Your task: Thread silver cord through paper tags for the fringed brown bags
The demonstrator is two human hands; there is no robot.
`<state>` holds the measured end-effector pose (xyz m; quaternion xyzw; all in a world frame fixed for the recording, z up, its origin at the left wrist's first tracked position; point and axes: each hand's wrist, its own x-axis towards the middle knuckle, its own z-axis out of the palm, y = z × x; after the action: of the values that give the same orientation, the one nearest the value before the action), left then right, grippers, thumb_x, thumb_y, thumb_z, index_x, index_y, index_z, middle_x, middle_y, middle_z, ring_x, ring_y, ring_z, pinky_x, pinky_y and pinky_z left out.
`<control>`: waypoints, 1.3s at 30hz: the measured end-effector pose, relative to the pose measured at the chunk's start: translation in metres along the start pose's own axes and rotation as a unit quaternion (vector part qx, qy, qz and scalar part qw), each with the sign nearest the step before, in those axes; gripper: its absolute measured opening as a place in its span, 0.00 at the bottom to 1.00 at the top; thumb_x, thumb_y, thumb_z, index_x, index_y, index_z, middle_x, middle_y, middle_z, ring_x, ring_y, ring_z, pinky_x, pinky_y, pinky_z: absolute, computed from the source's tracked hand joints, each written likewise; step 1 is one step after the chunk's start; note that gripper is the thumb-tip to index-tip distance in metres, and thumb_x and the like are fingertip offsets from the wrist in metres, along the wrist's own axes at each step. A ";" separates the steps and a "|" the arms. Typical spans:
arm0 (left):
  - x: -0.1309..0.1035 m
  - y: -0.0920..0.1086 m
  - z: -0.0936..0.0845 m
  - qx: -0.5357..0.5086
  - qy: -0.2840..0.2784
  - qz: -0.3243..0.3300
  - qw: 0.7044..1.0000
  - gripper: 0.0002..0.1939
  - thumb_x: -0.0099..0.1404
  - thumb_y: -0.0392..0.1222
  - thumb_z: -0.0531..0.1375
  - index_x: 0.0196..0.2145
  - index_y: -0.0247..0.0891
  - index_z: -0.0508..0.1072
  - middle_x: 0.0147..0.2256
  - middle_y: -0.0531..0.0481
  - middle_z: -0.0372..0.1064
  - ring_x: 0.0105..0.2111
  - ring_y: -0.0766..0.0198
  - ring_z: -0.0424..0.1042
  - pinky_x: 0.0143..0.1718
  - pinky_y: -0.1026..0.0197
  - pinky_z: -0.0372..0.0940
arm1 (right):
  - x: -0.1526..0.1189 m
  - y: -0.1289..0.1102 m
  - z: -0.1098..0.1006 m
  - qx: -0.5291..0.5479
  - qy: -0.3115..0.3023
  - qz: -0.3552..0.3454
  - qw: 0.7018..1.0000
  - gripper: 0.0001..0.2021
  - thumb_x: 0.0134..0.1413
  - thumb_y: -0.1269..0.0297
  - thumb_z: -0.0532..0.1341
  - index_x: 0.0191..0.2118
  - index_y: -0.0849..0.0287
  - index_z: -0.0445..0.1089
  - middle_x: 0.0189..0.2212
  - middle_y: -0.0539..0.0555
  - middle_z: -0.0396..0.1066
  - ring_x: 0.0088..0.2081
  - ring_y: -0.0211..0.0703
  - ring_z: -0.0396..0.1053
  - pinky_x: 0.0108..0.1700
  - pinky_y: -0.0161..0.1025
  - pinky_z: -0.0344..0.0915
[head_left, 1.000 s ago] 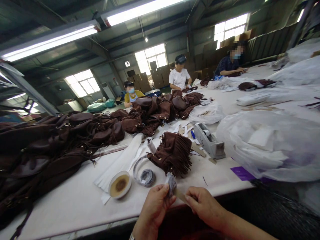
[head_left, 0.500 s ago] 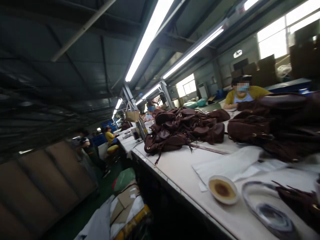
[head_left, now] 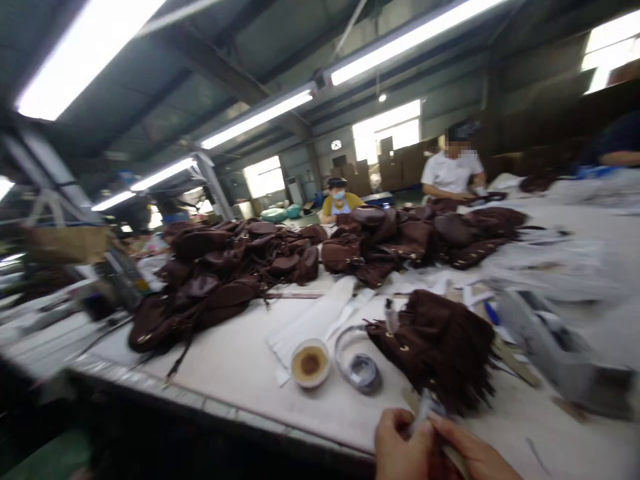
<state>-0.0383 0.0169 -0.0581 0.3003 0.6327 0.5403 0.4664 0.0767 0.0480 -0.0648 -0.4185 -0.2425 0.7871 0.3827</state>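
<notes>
Left hand (head_left: 403, 445) and right hand (head_left: 473, 453), both cut off by the lower frame edge, pinch a small grey strip (head_left: 423, 408) together; blurred. Just beyond lies a fringed brown bag (head_left: 440, 343) on the tabletop (head_left: 235, 363).

Half a second ago my view had swung far left, down the hall, and both hands were out of frame. Now I have it back on the counter (head_left: 240, 373). Left hand (head_left: 403, 447) and right hand (head_left: 473, 453) show again at the bottom edge, pressed together on a small grey piece (head_left: 423, 407). Against a second ago, they sit further right and lower. The fringed bag (head_left: 440, 347) now lies just above them. Picture blurred.
</notes>
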 end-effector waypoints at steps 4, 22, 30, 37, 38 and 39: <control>0.009 0.006 0.005 0.001 -0.093 0.019 0.996 0.33 0.49 0.64 0.70 0.39 0.31 0.78 0.33 0.42 0.77 0.33 0.55 0.75 0.34 0.60 0.69 | -0.009 -0.009 0.007 0.080 -0.003 -0.011 0.997 0.20 0.38 0.53 0.74 0.34 0.62 0.74 0.31 0.57 0.78 0.34 0.51 0.77 0.33 0.42 0.76; 0.001 0.040 -0.003 -0.006 -0.102 -0.036 0.994 0.21 0.49 0.54 0.72 0.27 0.30 0.76 0.24 0.53 0.68 0.25 0.68 0.64 0.27 0.68 0.58 | -0.029 -0.040 -0.023 -0.374 0.003 -0.097 0.922 0.15 0.49 0.55 0.56 0.36 0.61 0.71 0.20 0.49 0.71 0.15 0.35 0.61 0.18 0.32 0.53; 0.008 0.038 -0.007 0.066 -0.113 -0.027 0.991 0.22 0.50 0.56 0.70 0.23 0.33 0.72 0.19 0.56 0.61 0.21 0.69 0.58 0.23 0.66 0.51 | -0.042 -0.060 -0.021 -0.619 -0.173 -0.351 0.681 0.21 0.51 0.76 0.55 0.49 0.59 0.75 0.46 0.59 0.76 0.48 0.49 0.73 0.53 0.42 0.67; 0.008 0.044 -0.008 0.233 -0.113 0.133 0.957 0.09 0.55 0.39 0.60 0.29 0.34 0.80 0.28 0.50 0.74 0.32 0.59 0.70 0.35 0.62 0.61 | -0.002 -0.090 0.006 -0.645 -0.171 -0.371 0.645 0.10 0.48 0.76 0.60 0.29 0.58 0.79 0.45 0.56 0.76 0.43 0.44 0.73 0.47 0.36 0.67; 0.008 0.045 -0.009 0.245 -0.111 0.148 0.952 0.09 0.55 0.38 0.60 0.30 0.34 0.81 0.31 0.49 0.76 0.35 0.57 0.71 0.38 0.61 0.62 | 0.002 -0.092 0.009 -0.633 -0.187 -0.350 0.665 0.11 0.46 0.78 0.60 0.28 0.58 0.79 0.45 0.54 0.76 0.43 0.43 0.73 0.47 0.36 0.66; 0.007 0.045 -0.011 0.250 -0.110 0.158 0.949 0.09 0.55 0.38 0.60 0.31 0.35 0.81 0.33 0.47 0.77 0.37 0.55 0.72 0.41 0.59 0.63 | 0.005 -0.094 0.013 -0.622 -0.201 -0.324 0.683 0.12 0.44 0.79 0.59 0.27 0.58 0.79 0.43 0.53 0.77 0.42 0.42 0.73 0.46 0.34 0.66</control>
<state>-0.0565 0.0299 -0.0165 0.5611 0.6366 0.3949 0.3521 0.1019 0.1064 0.0057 -0.2872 -0.8684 0.3472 0.2073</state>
